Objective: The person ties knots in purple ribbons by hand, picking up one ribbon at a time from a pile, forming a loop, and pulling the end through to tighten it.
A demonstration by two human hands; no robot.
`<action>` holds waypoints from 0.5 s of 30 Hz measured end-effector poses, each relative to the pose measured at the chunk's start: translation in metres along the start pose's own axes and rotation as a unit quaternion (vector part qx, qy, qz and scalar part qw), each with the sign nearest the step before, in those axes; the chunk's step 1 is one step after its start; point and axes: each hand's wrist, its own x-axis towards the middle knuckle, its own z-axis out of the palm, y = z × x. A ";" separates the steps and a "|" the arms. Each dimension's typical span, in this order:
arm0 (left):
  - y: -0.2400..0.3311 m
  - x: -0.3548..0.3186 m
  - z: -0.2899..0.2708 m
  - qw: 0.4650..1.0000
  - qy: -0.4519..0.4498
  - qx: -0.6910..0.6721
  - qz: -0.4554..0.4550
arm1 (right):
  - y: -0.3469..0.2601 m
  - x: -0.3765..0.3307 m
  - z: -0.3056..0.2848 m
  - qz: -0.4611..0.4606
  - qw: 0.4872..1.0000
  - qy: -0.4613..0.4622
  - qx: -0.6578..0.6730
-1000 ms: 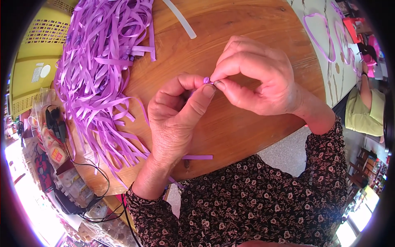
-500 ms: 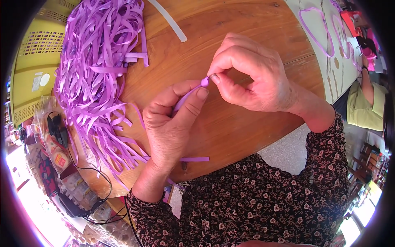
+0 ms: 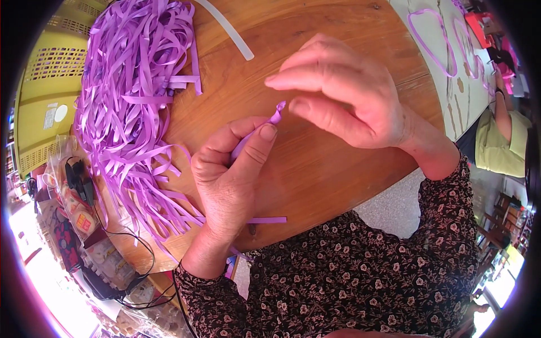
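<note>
Pinching a purple ribbon (image 3: 275,118) between the thumb and bent forefinger of the left hand (image 3: 222,172), apparently to steady it while leaving the twisted tip free above the bench (image 3: 332,183). Holding the right hand (image 3: 352,104) just beside that tip, with thumb and fingers parted, gripping nothing visible. Having a tangled heap of purple ribbons (image 3: 121,73) to the left, probably for easy reach.

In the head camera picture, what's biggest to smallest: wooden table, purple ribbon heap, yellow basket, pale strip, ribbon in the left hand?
1. Wooden table
2. Purple ribbon heap
3. Yellow basket, the part showing
Too close to rank: pale strip and held ribbon, which the left hand partly hides.
</note>
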 end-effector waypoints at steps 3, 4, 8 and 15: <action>-0.001 0.001 0.002 1.000 -0.013 -0.016 0.011 | -0.004 0.004 0.000 -0.065 0.996 -0.044 -0.042; -0.001 0.001 0.003 0.999 -0.023 -0.032 0.016 | -0.003 0.001 0.003 -0.064 0.995 -0.043 -0.061; 0.000 0.000 0.002 0.999 -0.032 0.016 0.021 | 0.000 -0.008 0.001 -0.073 0.993 -0.071 -0.065; 0.001 0.000 0.001 0.996 -0.011 0.078 0.035 | -0.001 -0.005 0.002 -0.064 0.993 -0.068 -0.067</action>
